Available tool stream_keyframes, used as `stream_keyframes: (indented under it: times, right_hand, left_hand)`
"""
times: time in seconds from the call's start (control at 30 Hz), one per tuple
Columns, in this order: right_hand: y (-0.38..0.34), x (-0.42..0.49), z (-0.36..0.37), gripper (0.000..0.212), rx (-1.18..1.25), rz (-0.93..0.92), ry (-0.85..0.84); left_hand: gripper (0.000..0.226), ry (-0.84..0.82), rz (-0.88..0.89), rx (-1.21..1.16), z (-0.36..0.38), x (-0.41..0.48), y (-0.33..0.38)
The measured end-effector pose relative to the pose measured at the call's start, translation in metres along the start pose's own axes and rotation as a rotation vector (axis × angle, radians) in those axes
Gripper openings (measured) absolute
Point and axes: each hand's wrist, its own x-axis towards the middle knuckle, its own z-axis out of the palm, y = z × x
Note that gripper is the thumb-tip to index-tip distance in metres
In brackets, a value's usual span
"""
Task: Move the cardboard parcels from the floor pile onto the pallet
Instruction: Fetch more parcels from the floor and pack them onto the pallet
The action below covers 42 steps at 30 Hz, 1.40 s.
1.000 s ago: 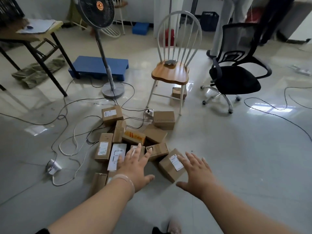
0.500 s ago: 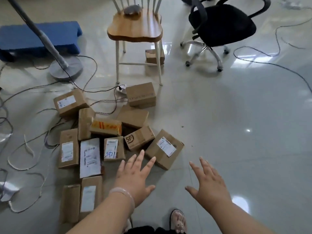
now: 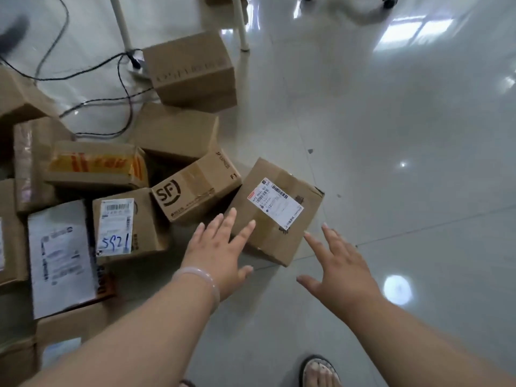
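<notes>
The left hand [image 3: 220,255] and right hand [image 3: 343,272] were spread, nothing gripped; the parcel [image 3: 276,213] was judged stiff, light, best clasped by opposite sides.

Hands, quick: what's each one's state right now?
Left hand: open, spread over the near edge of the labelled box, holding nothing.
Right hand: open, spread beside that box, holding nothing.

close head view, steeply downward
</notes>
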Motion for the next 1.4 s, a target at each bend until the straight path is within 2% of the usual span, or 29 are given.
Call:
stream_keyframes:
  times: [0.2, 0.4, 0.5, 0.63, 0.73, 0.87, 1.0, 1.2, 1.4]
  right_hand:
    - [0.012, 0.062, 0.039, 0.085, -0.005, -0.039, 0.021]
    - [0.019, 0.095, 0.059, 0.083, -0.008, -0.059, 0.013]
    - [0.025, 0.095, 0.066, 0.079, -0.013, -0.064, -0.01]
    - [0.037, 0.093, 0.068, 0.082, 0.005, -0.05, 0.011]
    - [0.038, 0.102, 0.072, 0.097, 0.116, 0.025, -0.007]
    - [0.031, 0.115, 0.082, 0.116, 0.403, 0.09, -0.107]
    - [0.032, 0.115, 0.087, 0.117, 0.546, 0.066, -0.072]
    - [0.022, 0.056, 0.035, 0.117, 0.583, 0.061, -0.043]
    - [-0.008, -0.024, -0.105, 0.116, 0.568, 0.003, 0.0]
  left_hand:
    - [0.08, 0.048, -0.019, 0.005, 0.04, 0.081, 0.003]
    - [0.079, -0.087, -0.098, -0.041, 0.074, 0.105, 0.001]
    - [0.08, -0.047, -0.101, -0.105, 0.092, 0.089, 0.008]
    - [0.083, 0.095, -0.091, -0.149, 0.108, 0.069, 0.011]
    - [0.091, 0.094, -0.154, -0.274, 0.103, 0.084, 0.003]
    - [0.106, -0.085, -0.208, -0.551, 0.089, 0.117, 0.006]
    - [0.11, -0.031, -0.199, -0.632, 0.081, 0.12, 0.011]
    - [0.111, -0.003, -0.18, -0.636, 0.028, 0.059, 0.017]
    - [0.109, 0.113, -0.205, -0.694, -0.1, -0.038, 0.024]
